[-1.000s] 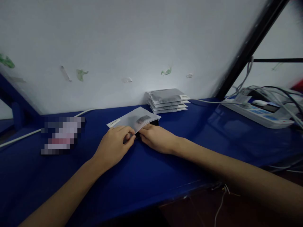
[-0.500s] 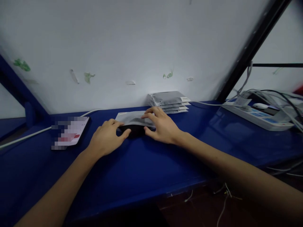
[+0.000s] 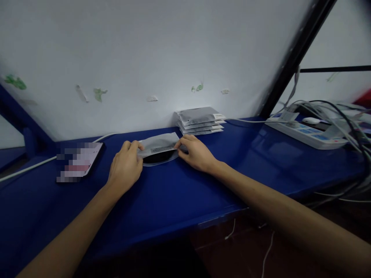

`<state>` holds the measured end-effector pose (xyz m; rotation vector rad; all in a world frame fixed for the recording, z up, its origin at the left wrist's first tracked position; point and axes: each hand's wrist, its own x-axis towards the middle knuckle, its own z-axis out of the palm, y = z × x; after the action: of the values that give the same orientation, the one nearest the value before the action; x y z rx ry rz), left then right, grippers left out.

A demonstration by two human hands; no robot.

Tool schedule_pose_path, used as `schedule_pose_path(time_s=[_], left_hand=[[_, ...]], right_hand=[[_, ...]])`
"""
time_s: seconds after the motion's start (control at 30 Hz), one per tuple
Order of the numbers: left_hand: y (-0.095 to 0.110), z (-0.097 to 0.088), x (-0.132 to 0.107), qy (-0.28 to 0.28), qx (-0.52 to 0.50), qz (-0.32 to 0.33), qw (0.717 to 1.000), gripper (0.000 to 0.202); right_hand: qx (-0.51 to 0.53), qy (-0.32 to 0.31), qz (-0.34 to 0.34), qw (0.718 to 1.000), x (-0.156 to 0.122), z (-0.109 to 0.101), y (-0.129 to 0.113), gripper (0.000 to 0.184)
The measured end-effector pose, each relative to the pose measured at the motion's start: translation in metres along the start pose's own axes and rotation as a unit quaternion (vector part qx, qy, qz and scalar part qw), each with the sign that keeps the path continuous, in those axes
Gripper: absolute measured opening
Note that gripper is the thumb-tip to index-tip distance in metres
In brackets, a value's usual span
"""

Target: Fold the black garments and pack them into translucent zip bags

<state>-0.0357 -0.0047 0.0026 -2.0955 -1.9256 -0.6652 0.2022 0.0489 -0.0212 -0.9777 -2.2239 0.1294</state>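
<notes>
A grey-white plastic pouch lies on the blue table, its near mouth parted so that something black shows inside. My left hand pinches the left side of the mouth, with the fingertips partly hidden. On the right edge, my right hand has its thumb and fingers closed on the plastic. Just behind my right hand sits a stack of several similar pouches, each with a white label at its right end.
A phone with a partly blurred screen lies to the left beside a white cable. A white power strip with tangled cables is at the right. The white wall rises behind the blue table.
The pouch's mouth has opened wider, and its upper layer is lifted off the black contents. My fingers have gone from resting over it to pinching its sides. The view has shifted slightly.
</notes>
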Motion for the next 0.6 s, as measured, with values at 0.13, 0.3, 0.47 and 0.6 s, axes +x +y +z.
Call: schedule_pose_path(time_s=[0.13,0.3,0.47,0.6], left_hand=[[0.002,-0.001,-0.002,-0.029,-0.050,0.056,0.997,0.027],[0.004,-0.005,-0.008,-0.115,-0.089,0.126,0.981,0.047],[0.002,-0.010,-0.010,-0.123,-0.128,0.142,0.974,0.046],[0.002,-0.010,-0.008,-0.079,-0.140,0.157,0.974,0.022]], right_hand=[[-0.003,0.024,0.042,0.999,0.000,0.000,0.007,0.018],[0.001,0.041,0.098,0.994,0.000,-0.001,0.020,0.017],[-0.003,0.051,0.118,0.992,0.000,-0.001,0.023,0.018],[-0.028,0.051,0.142,0.988,0.002,-0.003,0.020,0.020]])
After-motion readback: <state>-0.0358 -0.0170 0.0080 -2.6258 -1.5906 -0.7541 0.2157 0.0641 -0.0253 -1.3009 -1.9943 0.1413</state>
